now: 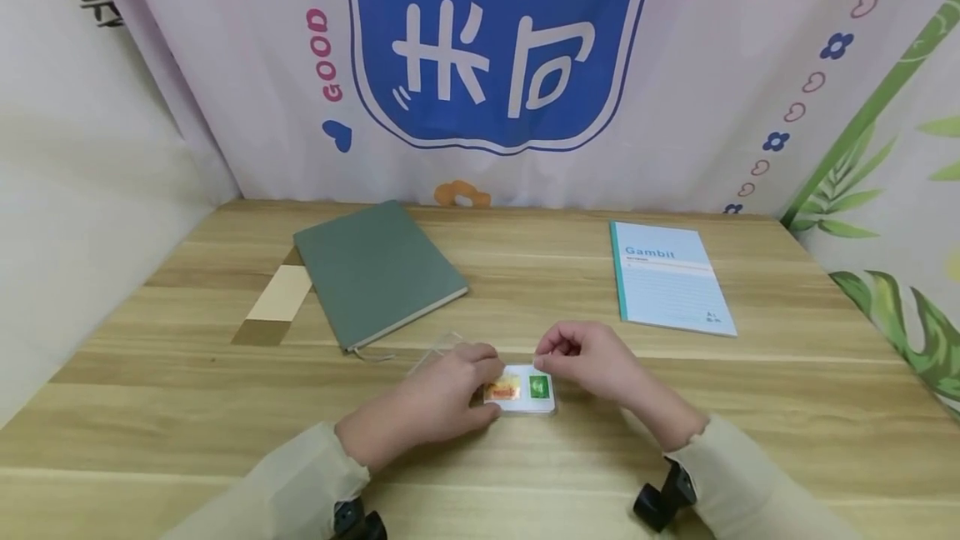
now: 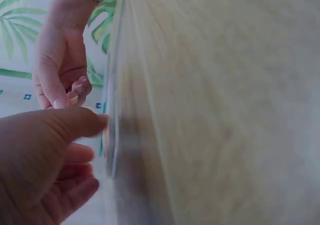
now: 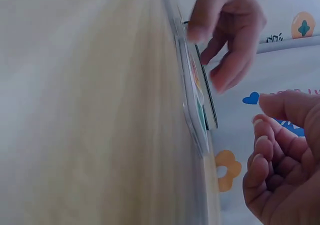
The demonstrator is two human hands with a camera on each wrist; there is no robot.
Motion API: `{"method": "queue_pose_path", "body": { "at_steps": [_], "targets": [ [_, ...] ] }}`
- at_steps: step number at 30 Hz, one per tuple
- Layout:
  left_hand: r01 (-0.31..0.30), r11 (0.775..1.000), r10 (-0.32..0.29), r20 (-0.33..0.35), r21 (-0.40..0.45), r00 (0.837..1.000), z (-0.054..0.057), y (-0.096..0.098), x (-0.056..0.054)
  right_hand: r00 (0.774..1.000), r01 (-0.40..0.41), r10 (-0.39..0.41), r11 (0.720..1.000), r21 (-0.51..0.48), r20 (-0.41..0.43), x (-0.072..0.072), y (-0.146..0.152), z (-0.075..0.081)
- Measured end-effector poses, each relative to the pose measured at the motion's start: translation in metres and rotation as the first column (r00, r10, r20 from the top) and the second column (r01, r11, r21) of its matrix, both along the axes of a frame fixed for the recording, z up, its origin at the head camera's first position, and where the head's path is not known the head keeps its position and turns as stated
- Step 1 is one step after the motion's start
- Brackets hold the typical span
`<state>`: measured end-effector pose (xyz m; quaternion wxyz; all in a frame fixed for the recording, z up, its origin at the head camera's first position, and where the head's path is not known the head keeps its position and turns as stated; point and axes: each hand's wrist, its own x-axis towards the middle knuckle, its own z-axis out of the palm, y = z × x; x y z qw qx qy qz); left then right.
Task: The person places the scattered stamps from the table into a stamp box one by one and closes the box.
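Observation:
A small white card (image 1: 531,405) with rounded corners lies on the table, bearing an orange picture and a green one. It looks like a thin slab edge-on in the right wrist view. My left hand (image 1: 438,394) holds its left end, thumb at the near corner and fingers at the far corner. Over the far right corner is my right hand (image 1: 592,357), its fingers curled in and the thumb close to the index fingertip. Nothing shows between these fingertips in the right wrist view. A clear plastic piece (image 1: 446,342) lies partly hidden behind the left hand.
A dark green notebook (image 1: 378,273) lies at the back left, over a cream and brown strip (image 1: 280,293). A light blue "Gambit" notebook (image 1: 670,282) lies at the back right. Behind the wooden table (image 1: 187,407) hangs a printed curtain (image 1: 277,148).

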<state>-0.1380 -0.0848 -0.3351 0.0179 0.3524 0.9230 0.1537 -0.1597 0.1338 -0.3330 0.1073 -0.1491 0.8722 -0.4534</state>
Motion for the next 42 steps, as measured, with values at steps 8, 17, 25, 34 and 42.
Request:
{"method": "queue_pose_path", "body": {
  "at_steps": [8,17,25,34,42],
  "targets": [
    [-0.064,0.989,0.092,-0.213,0.135,0.973,0.017,-0.026,0.017,0.990,-0.138,0.140,0.988,0.063,-0.035,-0.022,-0.007,0.012],
    [-0.395,0.914,0.398,-0.008,0.087,0.918,0.018,-0.042,0.038,0.879,-0.421,0.466,0.859,0.290,-0.104,-0.060,-0.030,0.023],
    [-0.505,0.854,0.487,0.150,0.123,0.860,0.009,-0.040,0.027,0.797,-0.546,0.604,0.722,0.426,-0.003,-0.076,-0.051,0.021],
    [-0.553,0.833,0.531,0.272,0.003,0.803,0.004,-0.046,0.015,0.740,-0.618,0.667,0.623,0.479,0.088,-0.085,-0.074,0.014],
    [-0.500,0.865,0.495,0.251,-0.048,0.832,-0.001,-0.042,0.009,0.660,-0.674,0.741,0.513,0.532,0.121,-0.092,-0.082,0.017]
  ]
}}
